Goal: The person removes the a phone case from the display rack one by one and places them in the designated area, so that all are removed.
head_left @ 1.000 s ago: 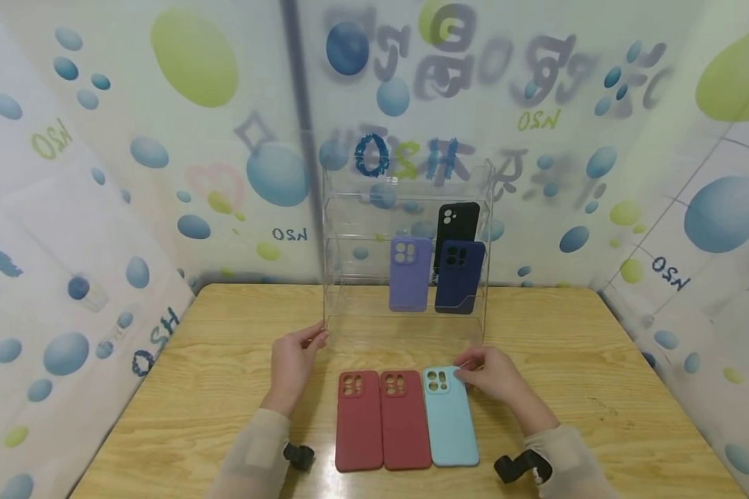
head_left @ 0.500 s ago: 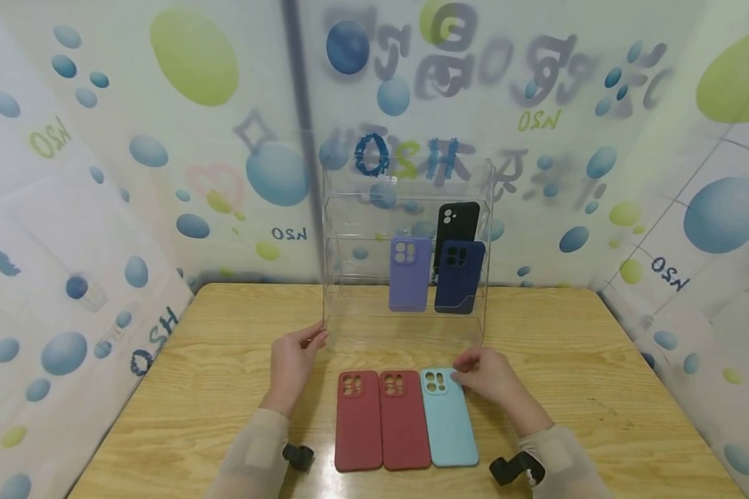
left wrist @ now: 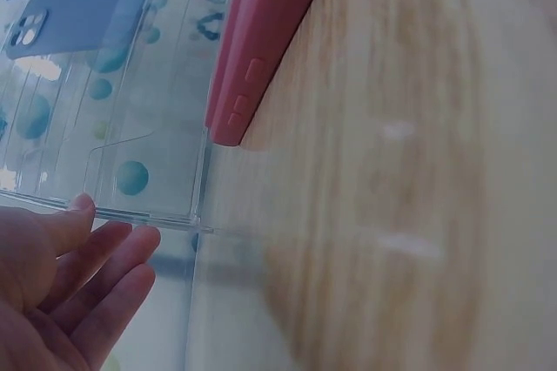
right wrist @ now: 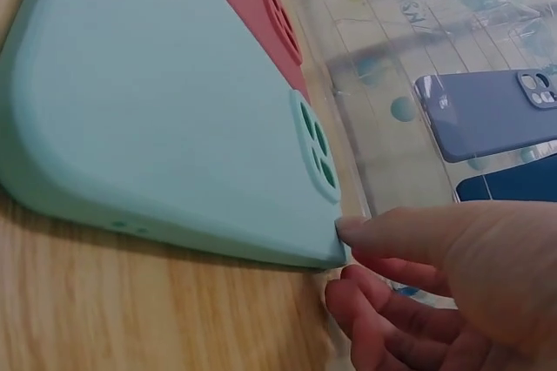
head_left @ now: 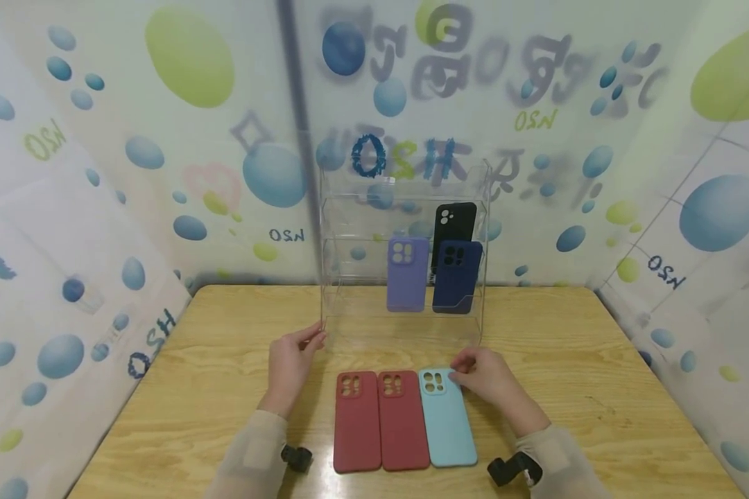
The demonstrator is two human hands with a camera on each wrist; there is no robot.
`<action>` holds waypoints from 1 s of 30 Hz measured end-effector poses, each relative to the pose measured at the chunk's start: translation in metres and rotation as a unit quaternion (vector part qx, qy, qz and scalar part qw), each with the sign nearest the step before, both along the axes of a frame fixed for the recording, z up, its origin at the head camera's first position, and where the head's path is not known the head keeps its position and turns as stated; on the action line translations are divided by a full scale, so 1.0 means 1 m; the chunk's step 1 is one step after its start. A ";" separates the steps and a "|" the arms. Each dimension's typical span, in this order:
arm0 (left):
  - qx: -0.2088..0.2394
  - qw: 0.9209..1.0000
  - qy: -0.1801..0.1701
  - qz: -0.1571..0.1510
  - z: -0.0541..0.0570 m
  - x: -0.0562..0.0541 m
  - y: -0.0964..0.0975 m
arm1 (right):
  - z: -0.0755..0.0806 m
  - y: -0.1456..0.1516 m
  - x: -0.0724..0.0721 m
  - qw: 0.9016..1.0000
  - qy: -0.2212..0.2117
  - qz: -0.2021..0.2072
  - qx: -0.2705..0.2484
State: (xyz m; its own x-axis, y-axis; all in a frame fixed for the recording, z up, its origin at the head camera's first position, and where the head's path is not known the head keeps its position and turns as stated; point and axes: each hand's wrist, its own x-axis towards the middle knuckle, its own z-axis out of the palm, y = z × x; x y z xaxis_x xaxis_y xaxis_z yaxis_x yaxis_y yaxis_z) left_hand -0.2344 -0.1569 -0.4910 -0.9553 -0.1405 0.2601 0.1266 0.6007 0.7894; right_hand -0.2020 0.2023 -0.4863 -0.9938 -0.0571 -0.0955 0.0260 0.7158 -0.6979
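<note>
With our left hand [head_left: 288, 363] pinching the lower left edge of the rack [head_left: 357, 298] and our right hand [head_left: 489, 374] pinching the aqua case [head_left: 451, 424] by its top right corner, we judge the step to be straightening that case, the next move calling for a light touch. It lies flat on the table [head_left: 555, 360] just beside a red case [head_left: 403, 431], smooth and matte, its camera cutouts [head_left: 434, 382] nearest the rack.

Lt-wood tbl [head_left: 568, 319]; whitish walls [head_left: 243, 41] w/ blue & grn ovals [head_left: 190, 57], mirrored ltrs [head_left: 402, 156], dk vert. strip [head_left: 299, 104].
</note>
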 end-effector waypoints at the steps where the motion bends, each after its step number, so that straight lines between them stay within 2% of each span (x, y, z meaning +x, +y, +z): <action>1: 0.002 1.000 -0.003 0.001 0.000 0.000 0.000 | 0.001 0.000 0.000 1.000 0.002 -0.001 0.005; 8: 0.001 1.000 -0.014 0.006 0.001 0.001 0.000 | 0.020 0.001 -0.008 0.999 0.048 -0.005 -0.016; 14: -0.005 1.000 -0.011 0.006 0.001 0.000 -0.001 | 0.044 0.004 -0.021 0.989 0.145 -0.018 0.002; 18: -0.006 1.000 -0.010 0.006 0.001 0.000 -0.001 | 0.060 0.004 -0.027 0.974 0.224 -0.042 0.008; 24: -0.001 1.000 -0.007 0.004 0.002 0.000 -0.001 | 0.081 0.008 -0.039 0.939 0.339 -0.060 0.009; 28: 0.000 1.000 -0.010 0.004 0.003 0.001 -0.001 | 0.091 0.011 -0.046 0.921 0.383 -0.066 0.007; 30: 0.000 1.000 -0.012 0.004 0.003 0.001 -0.001 | 0.094 0.013 -0.050 0.919 0.389 -0.069 0.004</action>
